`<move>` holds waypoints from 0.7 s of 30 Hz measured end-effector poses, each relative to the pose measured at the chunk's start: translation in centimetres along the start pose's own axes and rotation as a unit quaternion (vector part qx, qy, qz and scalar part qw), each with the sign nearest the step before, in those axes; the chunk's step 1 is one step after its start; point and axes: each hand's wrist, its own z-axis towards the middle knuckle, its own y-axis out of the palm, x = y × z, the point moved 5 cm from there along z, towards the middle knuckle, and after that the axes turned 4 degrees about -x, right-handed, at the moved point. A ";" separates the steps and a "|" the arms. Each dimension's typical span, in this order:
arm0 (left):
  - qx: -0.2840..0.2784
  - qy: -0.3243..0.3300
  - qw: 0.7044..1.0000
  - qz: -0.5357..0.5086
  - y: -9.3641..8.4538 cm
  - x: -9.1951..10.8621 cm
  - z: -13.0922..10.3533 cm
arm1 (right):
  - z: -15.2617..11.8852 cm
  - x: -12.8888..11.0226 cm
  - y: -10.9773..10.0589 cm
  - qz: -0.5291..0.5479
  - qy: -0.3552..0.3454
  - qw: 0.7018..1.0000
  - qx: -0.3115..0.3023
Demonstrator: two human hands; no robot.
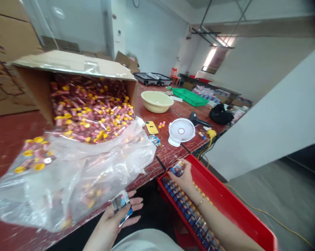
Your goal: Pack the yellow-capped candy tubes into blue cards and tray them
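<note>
My left hand (109, 223) is in front of the table edge, its thumb pressing a small shiny printed packet (120, 203) against the fingers. At the far end of a long red tray (241, 216), my right hand (185, 179) grips a small blue printed packet (177, 169). Below that hand, a row of similar wrapped packets (191, 213) stands packed along the tray's near side; my forearm hides part of them. Left of my hands, a cardboard box (32, 82) lies open with many small pink pieces with yellow tops (94, 118) in a clear plastic bag (102, 167) spilling onto the table.
On the red table (159, 120) stand a white fan (181, 130), a cream basin (157, 103) and a green tray (190, 97). A yellow phone (151, 127) and flat printed wrappers (154, 140) lie near the bag. A yellow cord (267, 214) crosses the floor at right.
</note>
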 end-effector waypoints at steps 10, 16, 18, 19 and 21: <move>0.039 0.011 0.998 0.042 0.8 0.2 1.2 | -2.9 17.3 -5.1 -0.191 0.224 0.956 0.005; 0.087 0.031 0.995 0.037 -0.5 0.7 1.2 | -3.0 16.8 -4.4 -0.223 0.205 0.953 0.007; 0.115 0.047 0.991 0.039 -1.0 1.0 1.0 | -2.2 14.1 -4.4 -0.220 0.158 0.962 0.020; 0.128 0.059 0.989 0.041 -1.3 1.2 0.8 | -1.5 12.0 -4.1 -0.210 0.112 0.971 0.031; 0.149 0.094 0.983 0.045 -1.7 1.7 0.5 | 0.2 6.0 -2.4 -0.164 -0.024 0.985 0.052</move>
